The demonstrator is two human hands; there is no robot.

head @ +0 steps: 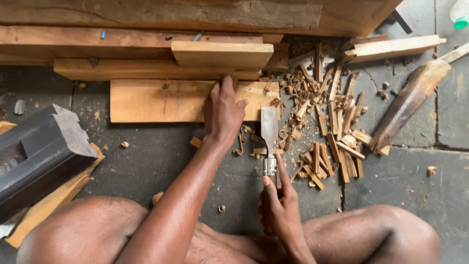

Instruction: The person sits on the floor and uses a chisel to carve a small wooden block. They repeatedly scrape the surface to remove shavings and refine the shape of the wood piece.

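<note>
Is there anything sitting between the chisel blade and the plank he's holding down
Nothing visible blocks it. The chisel, gripped in the right hand, has its blade tip right at the near edge of the plank that the left hand presses down. Loose wood shavings lie just to its right.

Scanning the floor from up here, I find almost nothing in the way of packaging: one plastic bottle [459, 13] sits at the top right corner, cut off by the edge, pale translucent white with a green cap or band at its lower end. It lies on the grey stone floor [430, 186], apart from the wood. I can't make out any label on it. No signs, no screens, no boxes anywhere in view.
</note>
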